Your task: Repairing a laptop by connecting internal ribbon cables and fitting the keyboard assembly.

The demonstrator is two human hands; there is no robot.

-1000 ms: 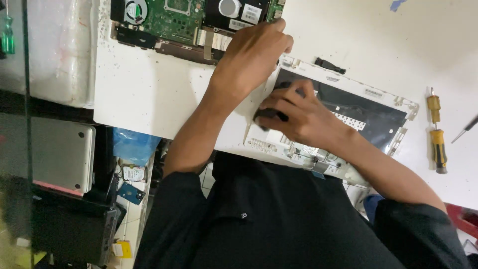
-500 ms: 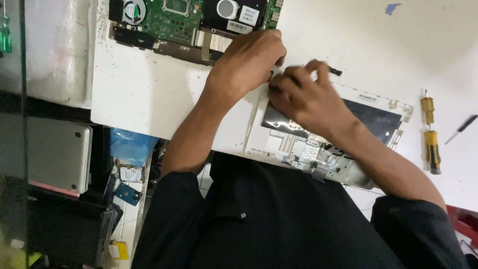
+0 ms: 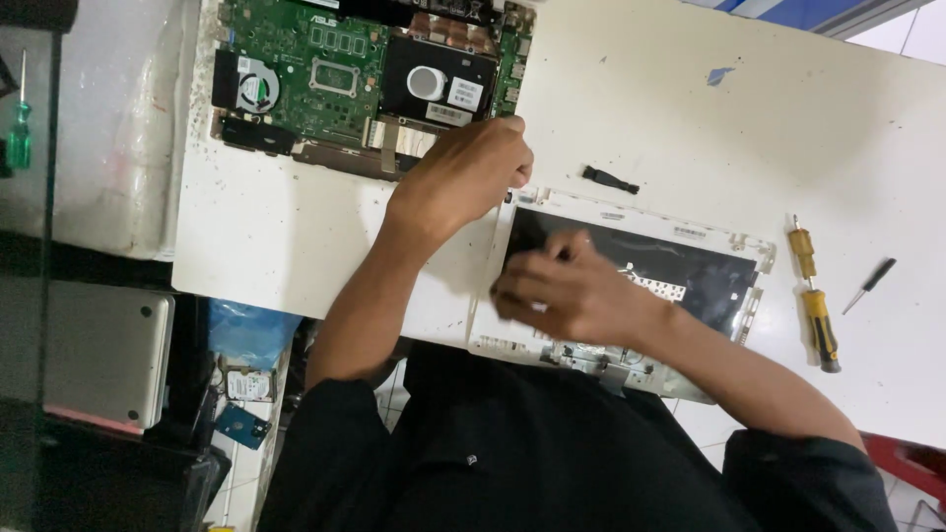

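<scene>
A white laptop cover [image 3: 729, 241] with a dark inner face lies on the white table [image 3: 690, 108] in front of me. My left hand [image 3: 463, 172] is curled over the cover's far left corner, beside the opened laptop base with its green circuit board [image 3: 325, 84]. My right hand [image 3: 572, 291] lies on the dark inner face near the cover's left end. Its fingers are bent and blurred, and I cannot tell whether they grip anything. My black sleeves and shirt hide the cover's near edge.
Two yellow-handled screwdrivers [image 3: 816, 305] and a small black screwdriver [image 3: 869, 286] lie right of the cover. A small black part [image 3: 609, 179] rests beyond it. A green-handled screwdriver [image 3: 18, 138] sits far left. A silver device [image 3: 99, 350] and a loose drive [image 3: 246, 384] are below the table's edge.
My right hand went up to the cover's far left corner beside the left hand, then came back down onto the dark inner face. The left hand has stayed at the corner.
</scene>
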